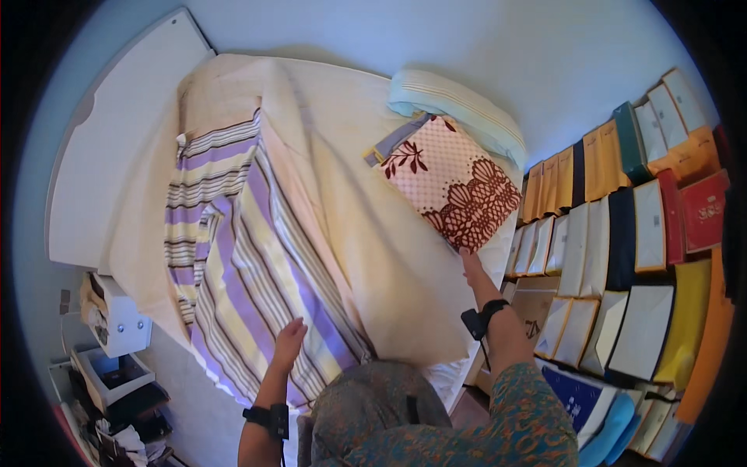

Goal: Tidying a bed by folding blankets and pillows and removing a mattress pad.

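My left hand [289, 344] is over a striped cloth [257, 251] in purple, pale yellow, white and dark brown; the fingers are loosely bent and nothing shows in them. The striped cloth lies partly folded over itself on the left of the bed, its front edge hanging near my lap. My right hand [470, 267] reaches to the near corner of a folded pink cloth [446, 181] with a dark red lace and leaf pattern. Its fingertips are hidden at that corner, so their grip cannot be seen. A grey-purple folded cloth [400, 137] sticks out from beneath the patterned one.
A beige sheet [362, 233] spreads, wrinkled, over the bed. Behind the folded cloths rests a light blue pillow [455, 102] against the wall. Boxes and paper bags [589, 245] are stacked close on the right. A white headboard [117, 152] and a small white cabinet [125, 324] stand left.
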`<action>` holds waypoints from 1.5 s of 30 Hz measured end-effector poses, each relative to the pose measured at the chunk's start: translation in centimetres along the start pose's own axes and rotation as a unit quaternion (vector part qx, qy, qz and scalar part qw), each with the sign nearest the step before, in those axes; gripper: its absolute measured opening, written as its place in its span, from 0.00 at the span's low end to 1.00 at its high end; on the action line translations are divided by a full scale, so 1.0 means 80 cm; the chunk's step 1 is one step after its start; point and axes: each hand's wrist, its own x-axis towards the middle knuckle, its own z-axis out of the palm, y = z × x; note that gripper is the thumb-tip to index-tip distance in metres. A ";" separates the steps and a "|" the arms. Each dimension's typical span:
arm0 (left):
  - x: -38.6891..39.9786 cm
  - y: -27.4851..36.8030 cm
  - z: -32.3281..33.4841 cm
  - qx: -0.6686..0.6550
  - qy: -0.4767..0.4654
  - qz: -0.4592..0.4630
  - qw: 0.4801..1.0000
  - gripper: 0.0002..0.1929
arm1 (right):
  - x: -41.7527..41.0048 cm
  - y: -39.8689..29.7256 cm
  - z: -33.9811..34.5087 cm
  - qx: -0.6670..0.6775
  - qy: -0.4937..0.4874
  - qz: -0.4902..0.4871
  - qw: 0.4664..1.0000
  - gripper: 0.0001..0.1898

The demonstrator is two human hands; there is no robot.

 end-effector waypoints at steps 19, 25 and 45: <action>0.025 -0.028 0.125 0.179 -0.116 -0.056 0.975 0.21 | 0.142 0.054 -0.048 0.452 -0.064 -0.012 0.889 0.29; 0.021 -0.026 0.153 0.164 -0.156 -0.056 0.973 0.21 | 0.138 0.027 -0.049 0.518 -0.091 -0.003 0.851 0.29; 0.063 0.208 0.115 -0.322 -0.170 -0.056 0.930 0.37 | -0.240 0.014 0.243 0.634 -0.301 0.286 0.653 0.14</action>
